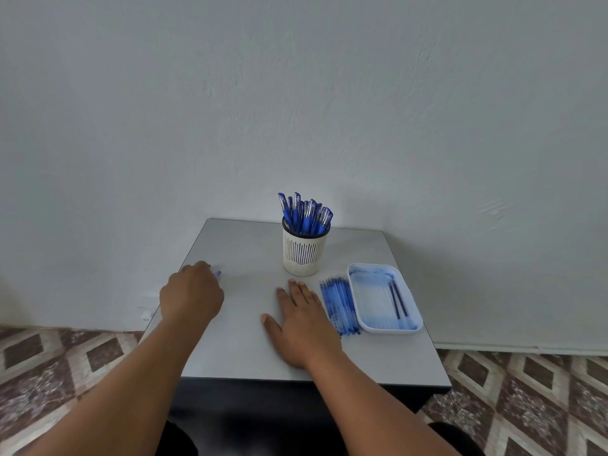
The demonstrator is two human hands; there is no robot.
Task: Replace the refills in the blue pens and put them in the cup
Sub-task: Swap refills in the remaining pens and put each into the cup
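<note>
Cup (304,255) full of blue pens (306,213); right hand (301,319) flat, left hand (190,294) fingers unclear.

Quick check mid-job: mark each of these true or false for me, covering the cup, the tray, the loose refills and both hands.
1. The cup stands upright, full of blue pens. True.
2. The right hand grips a refill. False: it lies flat on the table, holding nothing.
3. The loose refills lie between the right hand and the tray. True.
4. The tray sits left of the cup. False: it sits to the cup's right, nearer the person.
5. The left hand is at a blue pen near the table's left edge. True; the grip itself is hidden.
</note>
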